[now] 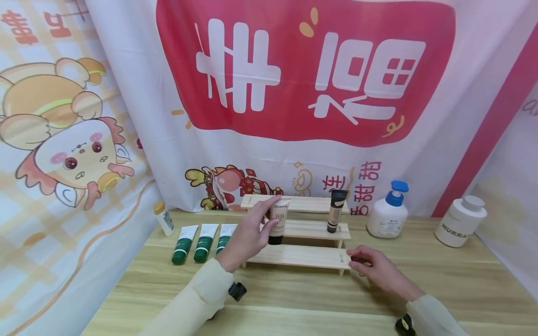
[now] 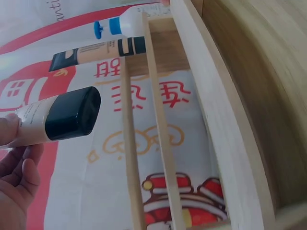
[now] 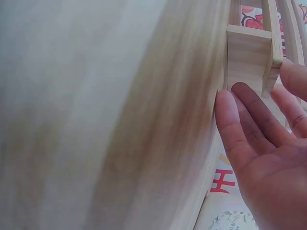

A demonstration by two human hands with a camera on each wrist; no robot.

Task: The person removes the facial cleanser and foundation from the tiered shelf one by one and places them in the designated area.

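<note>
My left hand [image 1: 249, 235] grips a BB cream tube [image 1: 279, 221] with a beige body and a black cap, cap down. The tube is held in the air in front of a three-step wooden rack [image 1: 302, 256]. In the left wrist view the cap of the BB cream tube [image 2: 72, 114] points towards the rack. On the rack's right side stands a second beige tube [image 1: 335, 211], black at both ends. My right hand [image 1: 376, 268] is at the right end of the lowest step, its fingertips [image 3: 228, 105] at the rack's end and its palm holding nothing.
Several green-and-white tubes [image 1: 205, 242] lie left of the rack, partly behind my left arm. Farther left stands a small yellow-capped bottle [image 1: 164, 219]. At the right are a blue-topped pump bottle [image 1: 387, 217] and a white jar-like bottle [image 1: 458, 224]. A printed curtain [image 1: 294, 154] hangs behind.
</note>
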